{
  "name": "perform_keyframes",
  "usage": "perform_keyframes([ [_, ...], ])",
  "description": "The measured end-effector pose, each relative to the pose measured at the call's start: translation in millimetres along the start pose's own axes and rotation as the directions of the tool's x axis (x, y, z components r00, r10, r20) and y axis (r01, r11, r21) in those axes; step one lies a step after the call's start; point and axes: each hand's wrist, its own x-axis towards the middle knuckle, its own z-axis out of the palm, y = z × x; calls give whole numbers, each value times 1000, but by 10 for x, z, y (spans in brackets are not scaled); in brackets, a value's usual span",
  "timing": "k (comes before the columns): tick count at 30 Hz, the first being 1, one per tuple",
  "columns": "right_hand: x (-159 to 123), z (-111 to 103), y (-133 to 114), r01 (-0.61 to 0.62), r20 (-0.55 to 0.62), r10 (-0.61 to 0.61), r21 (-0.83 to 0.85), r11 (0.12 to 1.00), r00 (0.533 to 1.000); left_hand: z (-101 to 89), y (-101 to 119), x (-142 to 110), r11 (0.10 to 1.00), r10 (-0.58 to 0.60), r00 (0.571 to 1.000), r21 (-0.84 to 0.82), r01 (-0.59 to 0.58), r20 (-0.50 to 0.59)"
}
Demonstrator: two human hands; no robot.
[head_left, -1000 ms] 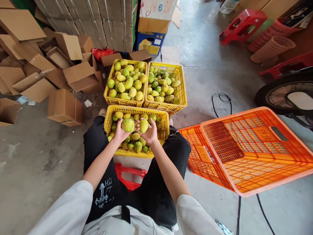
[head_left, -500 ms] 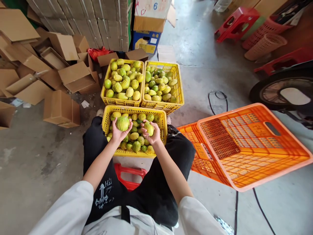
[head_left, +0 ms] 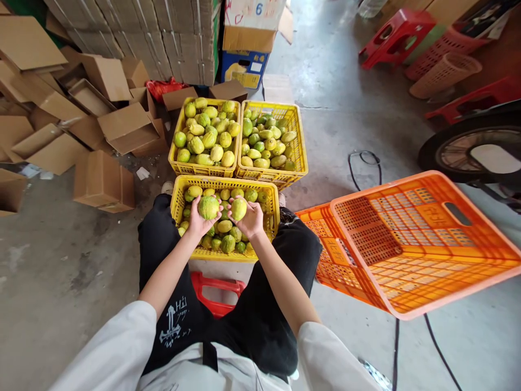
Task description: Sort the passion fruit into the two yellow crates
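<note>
Right hand (head_left: 252, 220) has neared left hand (head_left: 198, 222), fingers (head_left: 215, 219) half-curled around one fruit (head_left: 238, 208) each.

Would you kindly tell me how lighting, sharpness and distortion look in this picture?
Head view, top: pale sheen on the floor; head view, right: the orange crate looks stretched, suggesting a wide lens; head view, centre: left hand, right hand and the fruits they hold look fairly sharp.

White carton (head_left: 246, 15): blue "6", beyond the front yellow crate (head_left: 222, 256).
Black trousers (head_left: 252, 326): white lettering, possibly "ITH", left leg, just nearer than that crate.
Orange crate (head_left: 437, 217): characters, right of it, unreadable.
Blue carton (head_left: 244, 69): unreadable label, beyond it.
</note>
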Motion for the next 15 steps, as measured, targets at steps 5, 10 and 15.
perform_keyframes([
  [5,72,13,20,6,-51,-4,47,999,999,-18,19,2,998,33,999,-61,-35,-31],
  [10,38,17,8,21,-74,-18,38,999,997,-10,60,-20,995,45,999,-84,-47,-26],
  [15,-16,-35,-26,35,-97,-24,110,993,995,-17,77,-37,997,21,1000,-72,-23,-22],
])
